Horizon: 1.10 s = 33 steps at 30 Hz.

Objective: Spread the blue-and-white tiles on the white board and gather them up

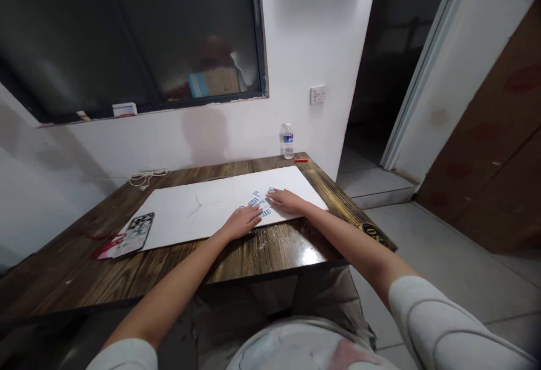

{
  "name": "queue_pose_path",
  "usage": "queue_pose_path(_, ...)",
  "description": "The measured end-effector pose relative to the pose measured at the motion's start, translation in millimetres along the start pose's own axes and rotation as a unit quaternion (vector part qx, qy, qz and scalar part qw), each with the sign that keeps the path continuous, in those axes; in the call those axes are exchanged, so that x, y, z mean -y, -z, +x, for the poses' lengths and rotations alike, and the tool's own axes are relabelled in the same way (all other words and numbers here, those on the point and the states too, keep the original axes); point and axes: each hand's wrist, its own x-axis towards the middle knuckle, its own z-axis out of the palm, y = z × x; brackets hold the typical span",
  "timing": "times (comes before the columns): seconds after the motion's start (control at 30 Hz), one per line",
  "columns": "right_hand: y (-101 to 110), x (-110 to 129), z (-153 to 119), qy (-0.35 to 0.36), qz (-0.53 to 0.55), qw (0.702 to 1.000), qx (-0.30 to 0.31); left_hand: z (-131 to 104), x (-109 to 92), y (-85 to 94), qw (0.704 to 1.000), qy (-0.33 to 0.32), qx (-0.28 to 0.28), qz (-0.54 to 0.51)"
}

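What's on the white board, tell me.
At the left end of the board, a phone; further right, small blue pieces around the left hand and right hand. What they cover is hidden.

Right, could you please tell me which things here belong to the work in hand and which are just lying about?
In the work:
blue-and-white pieces, left hand and right hand at them
white board beneath

Apparently just lying about:
phone
bottle
slim red item
white cable
small box on the windowsill

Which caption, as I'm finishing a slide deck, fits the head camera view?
Left hand and right hand among small blue-marked pieces on a white board atop a wooden table.
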Motion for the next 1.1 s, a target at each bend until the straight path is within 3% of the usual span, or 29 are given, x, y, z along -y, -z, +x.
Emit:
queue_pose_path(0.2,-0.6,11.4,-12.7,0.024,-0.007,0.997,0.072,-18.4,17.1,2.1,0.997,0.071,0.0,0.026)
queue_pose_path(0.37,-1.1,33.2,-22.8,0.042,0.016,0.992,0.116,1.6,24.0,2.7,0.99,0.14,0.023,0.015)
queue_pose_path(0.5,-5.6,39.6,-17.8,0.055,0.024,0.992,0.113,26.7,17.0,5.3,0.992,0.119,0.042,-0.014)
queue_pose_path(0.67,-6.6,19.1,-2.6,-0.012,0.023,0.999,0.045,36.8,1.7,3.2,0.997,0.055,0.015,-0.044)
queue_pose_path(0.83,-1.8,-0.9,8.7,-0.049,-0.018,0.998,0.025,8.8,-16.8,1.1,0.999,-0.02,-0.049,-0.015)
queue_pose_path(0.93,1.2,1.3,14.2,-0.037,-0.032,0.998,0.046,-14.5,-23.3,0.5,0.998,-0.045,-0.047,-0.006)
queue_pose_path(1.1,0.1,10.1,11.6,-0.005,-0.035,0.996,0.083,-39.0,-10.5,-2.6,0.999,0.026,-0.027,0.021)
